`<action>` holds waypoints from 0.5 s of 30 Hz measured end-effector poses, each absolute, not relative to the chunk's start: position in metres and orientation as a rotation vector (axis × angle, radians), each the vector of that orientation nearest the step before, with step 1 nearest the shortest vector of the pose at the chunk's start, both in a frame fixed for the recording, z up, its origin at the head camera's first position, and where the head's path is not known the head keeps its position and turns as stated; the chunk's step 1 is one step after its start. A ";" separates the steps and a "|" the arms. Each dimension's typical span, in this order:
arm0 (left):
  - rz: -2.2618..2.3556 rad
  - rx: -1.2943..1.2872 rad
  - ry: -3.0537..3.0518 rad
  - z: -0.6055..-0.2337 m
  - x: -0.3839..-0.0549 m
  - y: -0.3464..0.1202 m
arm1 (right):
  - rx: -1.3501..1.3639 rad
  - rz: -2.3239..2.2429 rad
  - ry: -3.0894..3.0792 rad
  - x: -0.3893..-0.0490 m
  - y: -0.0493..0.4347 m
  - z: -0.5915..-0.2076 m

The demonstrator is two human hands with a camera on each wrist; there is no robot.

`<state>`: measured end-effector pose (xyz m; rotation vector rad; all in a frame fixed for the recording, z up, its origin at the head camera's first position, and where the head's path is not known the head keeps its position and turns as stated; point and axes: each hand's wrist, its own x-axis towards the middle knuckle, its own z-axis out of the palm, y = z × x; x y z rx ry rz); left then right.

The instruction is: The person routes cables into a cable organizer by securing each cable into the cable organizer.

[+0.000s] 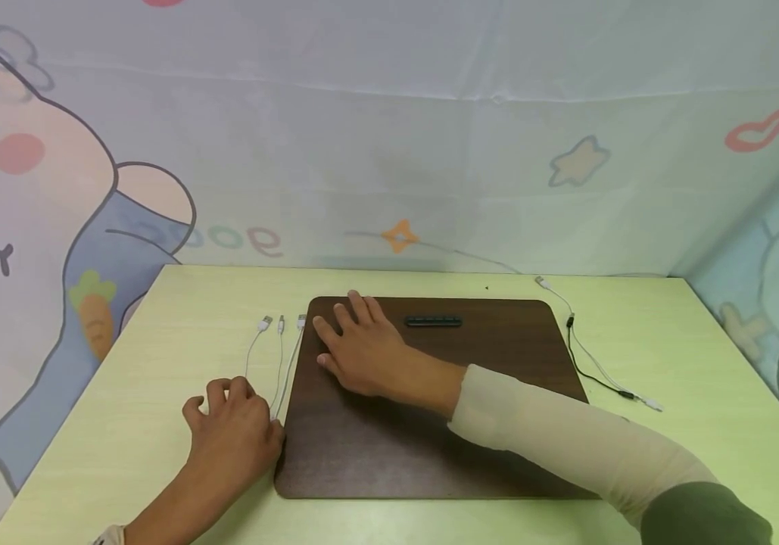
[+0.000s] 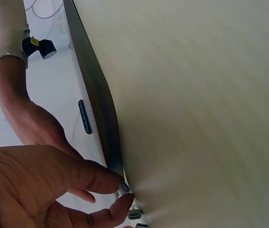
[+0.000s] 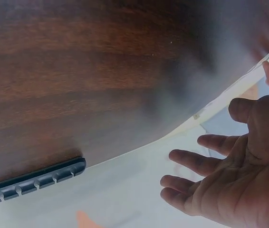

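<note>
head view: a person works at a pale yellow-green table (image 1: 641, 325), a dark brown board (image 1: 491, 356) lying flat on it. left hand (image 1: 234, 424) at the board's left edge, fingers bent. three white cables (image 1: 265, 323) run from about this hand toward the far side, usb plugs at their far ends, the rightmost just beside the board.

left wrist view: thumb and a fingertip of the left hand pinch a small pale plug (image 2: 124, 188), close by the board's edge. two more plugs (image 2: 134, 214) near it.

right hand (image 1: 365, 348), in a pale sleeve (image 1: 539, 424), fingers spread, over the board's far left part; whether it touches, i cannot tell.

dark clip strip (image 1: 433, 322) on the board near its far edge, right of that hand; right wrist view shows slots along it.

beyond the board's right edge, a white cord (image 1: 559, 294) and a black cord (image 1: 583, 372) lie close together on the table. behind: printed cloth backdrop (image 1: 389, 151).
</note>
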<state>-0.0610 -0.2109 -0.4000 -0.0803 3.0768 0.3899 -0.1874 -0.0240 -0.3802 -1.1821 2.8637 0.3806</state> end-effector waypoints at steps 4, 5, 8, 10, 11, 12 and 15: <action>0.372 -0.081 3.091 -0.400 -0.060 -0.210 | -1.175 0.354 2.854 -0.191 -0.028 -0.380; 0.366 -0.081 3.094 -0.400 -0.059 -0.210 | -1.170 0.348 2.852 -0.191 -0.029 -0.380; 0.355 -0.081 3.102 -0.399 -0.059 -0.209 | -1.164 0.339 2.850 -0.193 -0.031 -0.380; 0.353 -0.078 3.105 -0.399 -0.059 -0.208 | -1.165 0.332 2.847 -0.193 -0.032 -0.381; 0.352 -0.076 3.105 -0.399 -0.059 -0.208 | -1.168 0.329 2.847 -0.193 -0.032 -0.381; 0.352 -0.075 3.106 -0.398 -0.058 -0.208 | -1.170 0.325 2.848 -0.193 -0.033 -0.382; 0.358 -0.069 3.109 -0.397 -0.058 -0.208 | -1.185 0.324 2.855 -0.193 -0.033 -0.383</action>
